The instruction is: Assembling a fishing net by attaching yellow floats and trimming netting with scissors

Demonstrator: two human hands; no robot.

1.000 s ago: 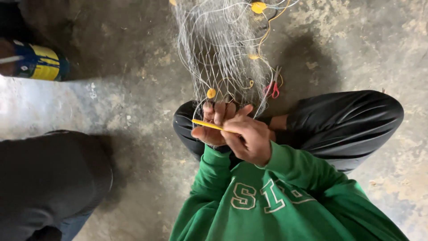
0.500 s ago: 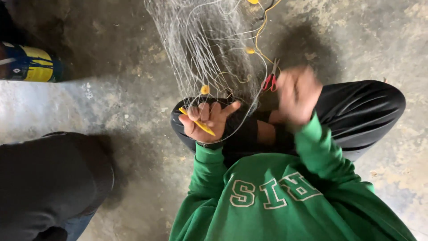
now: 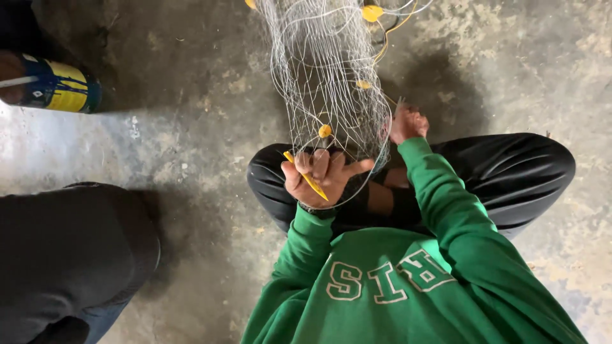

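Concrete floor is seen from above, stained and patchy. A green sweatshirt fills the lower middle; black trousers are folded cross-legged beyond it. Another person's dark-clad leg sits at 8 o'clock. A fine pale fishing net is stretched from 12 o'clock down to the lap, long axis running roughly 12 to 6, small yellow floats strung along it. A blue and yellow can lies at 10 o'clock. The left hand is held palm up under the net's lower edge, fingers loosely curled, thumb out toward 3 o'clock; a yellow netting needle is clamped across the fingers, long axis from 11 to 5 o'clock, tip at 11. The right hand is raised at 1 o'clock, fingers pinched on a thin line at the net's edge; grip detail is blurred
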